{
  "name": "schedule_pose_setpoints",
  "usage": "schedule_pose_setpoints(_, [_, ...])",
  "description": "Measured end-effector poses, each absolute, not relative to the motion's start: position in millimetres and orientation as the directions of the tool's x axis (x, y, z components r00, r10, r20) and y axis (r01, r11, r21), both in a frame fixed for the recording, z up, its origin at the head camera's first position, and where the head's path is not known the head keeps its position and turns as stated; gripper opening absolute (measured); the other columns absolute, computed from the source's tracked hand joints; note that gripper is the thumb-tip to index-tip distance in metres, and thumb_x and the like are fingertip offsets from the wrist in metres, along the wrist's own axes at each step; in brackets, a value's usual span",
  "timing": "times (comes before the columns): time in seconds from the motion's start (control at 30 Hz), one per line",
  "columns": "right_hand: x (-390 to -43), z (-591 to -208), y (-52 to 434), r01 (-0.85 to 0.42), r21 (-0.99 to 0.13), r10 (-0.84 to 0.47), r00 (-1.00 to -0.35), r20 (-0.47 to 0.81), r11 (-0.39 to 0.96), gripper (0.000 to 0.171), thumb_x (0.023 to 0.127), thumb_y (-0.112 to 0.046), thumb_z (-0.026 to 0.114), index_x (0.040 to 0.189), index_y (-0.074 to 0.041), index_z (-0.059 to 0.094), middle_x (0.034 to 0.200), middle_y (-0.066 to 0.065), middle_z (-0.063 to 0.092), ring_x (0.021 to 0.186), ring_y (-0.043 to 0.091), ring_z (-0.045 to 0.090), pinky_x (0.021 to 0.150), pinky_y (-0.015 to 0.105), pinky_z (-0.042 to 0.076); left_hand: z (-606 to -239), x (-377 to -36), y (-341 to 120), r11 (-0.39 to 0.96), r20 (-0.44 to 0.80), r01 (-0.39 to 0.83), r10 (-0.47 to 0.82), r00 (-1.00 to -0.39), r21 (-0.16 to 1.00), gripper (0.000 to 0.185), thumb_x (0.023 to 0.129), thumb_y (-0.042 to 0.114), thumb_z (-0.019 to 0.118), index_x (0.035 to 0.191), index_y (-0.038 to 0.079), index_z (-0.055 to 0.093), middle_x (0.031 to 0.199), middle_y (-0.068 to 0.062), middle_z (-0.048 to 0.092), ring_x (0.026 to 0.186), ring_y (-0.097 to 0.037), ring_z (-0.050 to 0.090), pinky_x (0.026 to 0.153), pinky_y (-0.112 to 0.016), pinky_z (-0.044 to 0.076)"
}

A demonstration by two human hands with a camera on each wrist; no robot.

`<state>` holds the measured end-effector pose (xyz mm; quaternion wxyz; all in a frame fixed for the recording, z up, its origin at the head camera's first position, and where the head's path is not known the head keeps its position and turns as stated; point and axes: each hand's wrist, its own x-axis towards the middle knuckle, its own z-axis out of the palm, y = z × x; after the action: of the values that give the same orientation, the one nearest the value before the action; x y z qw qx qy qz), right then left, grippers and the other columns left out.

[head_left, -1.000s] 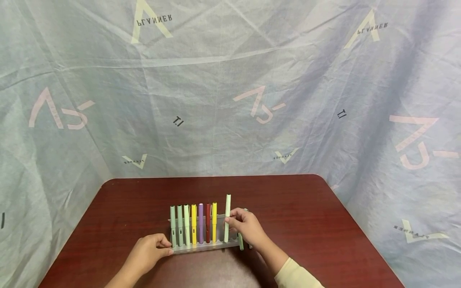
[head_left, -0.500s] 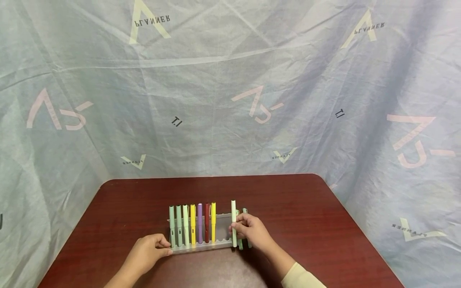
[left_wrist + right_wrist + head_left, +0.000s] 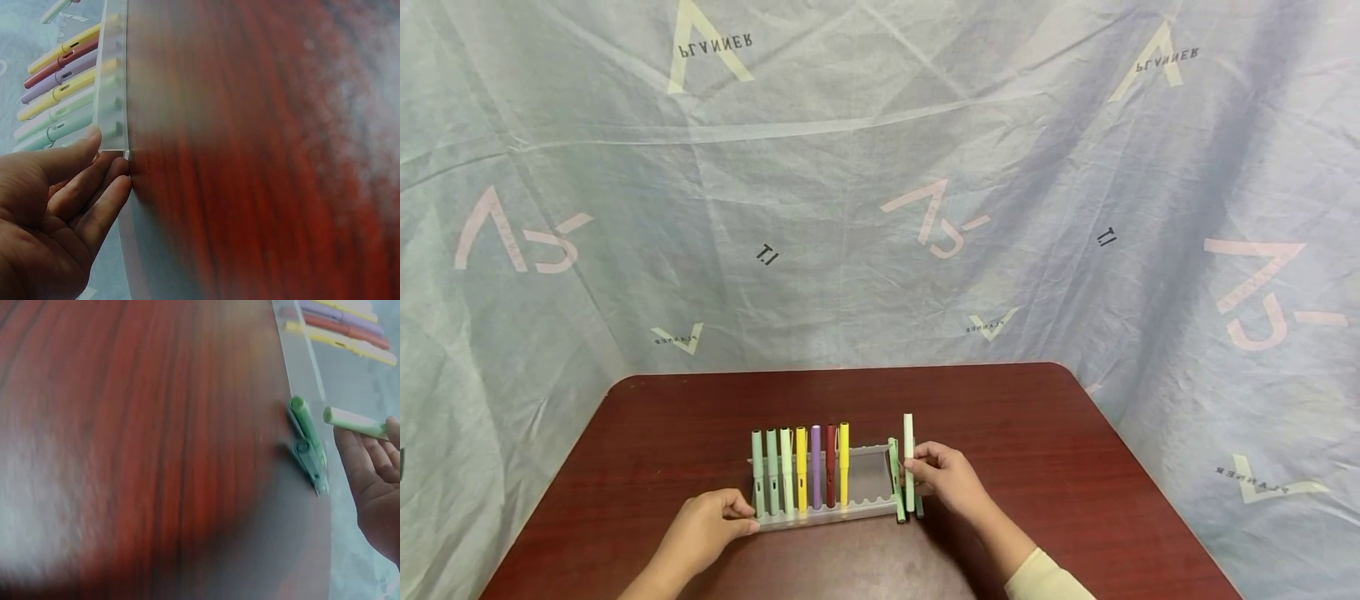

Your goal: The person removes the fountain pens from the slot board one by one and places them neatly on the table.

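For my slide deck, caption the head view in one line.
Left hand steadies a pen rack while right hand holds a pale green pen upright beside it.

a staged recording booth rather than a lived-in room: a dark red wooden table point(image 3: 1015, 433) stands enclosed on three sides by a creased pale cloth backdrop point(image 3: 880, 208) printed with mirrored logos, with only a pen rack point(image 3: 820, 512) on the tabletop.
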<state>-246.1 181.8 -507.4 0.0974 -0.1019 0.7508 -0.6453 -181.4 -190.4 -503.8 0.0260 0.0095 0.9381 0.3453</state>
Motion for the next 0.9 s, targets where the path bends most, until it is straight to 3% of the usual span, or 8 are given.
schedule_pose_setpoints(0.2, [-252.9,-512.1,198.7,0.004,-0.982,-0.192,-0.981,-0.041,0.187,0.032,0.093,-0.016,0.067,0.11,0.01,0.062,0.098,0.026,0.066,0.077,0.024,0.07,0.071,0.042,0.06,-504.7,-181.2,-190.4,0.762,-0.052,-0.014,0.026,-0.998,0.647,0.016,0.077,0.021,0.082,0.076,0.026,0.067,0.078,0.014,0.069,0.077,-0.007,0.064,0.069,-0.034,0.053])
schedule_pose_setpoints(0.53, [-256.5,-522.3,216.3,0.036,-0.943,-0.153,-0.984,-0.092,0.331,0.025,0.094,-0.011,0.066,0.106,0.01,0.065,0.086,0.013,0.068,0.071,0.022,0.068,0.066,0.039,0.06,-504.9,-181.6,-190.3,0.762,-0.059,-0.015,0.03,-0.998,0.647,0.015,0.076,0.023,0.082,0.077,0.024,0.067,0.08,0.013,0.07,0.077,-0.009,0.065,0.069,-0.035,0.053])
schedule_pose_setpoints(0.9, [-262.2,-528.2,214.7,0.084,-0.91,-0.151,-0.976,-0.157,0.407,0.016,0.091,-0.01,0.069,0.093,0.006,0.065,0.08,0.012,0.067,0.066,0.018,0.066,0.061,0.036,0.059,-504.6,-183.0,-190.3,0.765,-0.07,-0.025,0.027,-0.997,0.643,0.015,0.076,0.023,0.082,0.078,0.024,0.067,0.08,0.013,0.069,0.077,-0.009,0.064,0.069,-0.034,0.053])
